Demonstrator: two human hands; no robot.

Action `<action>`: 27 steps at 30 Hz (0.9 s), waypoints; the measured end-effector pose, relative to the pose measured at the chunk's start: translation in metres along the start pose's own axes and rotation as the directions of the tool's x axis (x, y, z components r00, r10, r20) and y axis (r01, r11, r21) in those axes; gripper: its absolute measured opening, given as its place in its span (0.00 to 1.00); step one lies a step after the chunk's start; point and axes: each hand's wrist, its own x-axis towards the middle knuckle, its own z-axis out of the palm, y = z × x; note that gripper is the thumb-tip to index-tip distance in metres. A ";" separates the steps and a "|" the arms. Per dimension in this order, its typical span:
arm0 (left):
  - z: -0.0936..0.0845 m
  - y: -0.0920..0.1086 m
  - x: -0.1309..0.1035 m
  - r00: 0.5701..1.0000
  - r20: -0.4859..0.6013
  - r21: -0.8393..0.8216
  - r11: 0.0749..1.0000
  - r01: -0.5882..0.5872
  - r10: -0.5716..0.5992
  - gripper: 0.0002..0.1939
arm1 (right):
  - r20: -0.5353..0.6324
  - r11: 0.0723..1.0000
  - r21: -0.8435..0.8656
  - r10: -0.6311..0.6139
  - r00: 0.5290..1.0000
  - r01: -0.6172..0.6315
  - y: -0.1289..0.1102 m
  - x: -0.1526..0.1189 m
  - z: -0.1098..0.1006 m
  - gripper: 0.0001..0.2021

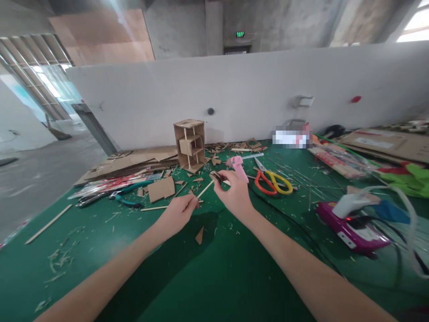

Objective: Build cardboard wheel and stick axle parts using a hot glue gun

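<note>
Over the middle of the green table, my left hand [177, 213] pinches a thin wooden stick [205, 190], which slants up toward the right. My right hand [234, 192] is closed on a small dark, shiny object [216, 176] at the stick's upper end; its kind is too small to make out. Just behind the right hand lies a pink glue gun [238, 166]. Further back stands an upright cardboard frame [190, 145] with shelves and stick posts. Another wooden stick [154, 208] rests on the table beside my left hand.
Orange-and-yellow-handled scissors [273, 179] lie right of the glue gun. Teal-handled pliers [125, 197] and cardboard sheets [140, 160] are at the left. A purple power strip [351, 230] with cables sits at the right. Cardboard scraps [161, 189] litter the table before a white partition [241, 89].
</note>
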 end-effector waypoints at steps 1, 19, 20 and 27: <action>0.001 0.001 0.000 1.000 -0.014 0.017 1.000 -0.003 0.003 0.20 | -0.002 1.000 -0.004 -0.001 1.000 0.001 0.000 0.000 0.000 0.08; 0.011 -0.002 -0.011 0.989 -0.049 0.720 0.691 -0.062 0.139 0.12 | 0.017 0.997 -0.066 0.043 0.999 -0.042 -0.005 -0.005 0.003 0.09; 0.011 -0.002 -0.011 0.988 -0.050 0.725 0.686 -0.063 0.144 0.11 | 0.020 0.997 -0.067 0.043 0.999 -0.042 -0.005 -0.005 0.003 0.09; 0.010 0.003 -0.015 0.975 -0.018 0.770 0.625 -0.129 0.223 0.13 | 0.048 0.993 -0.100 0.072 0.996 -0.067 -0.005 -0.007 0.004 0.09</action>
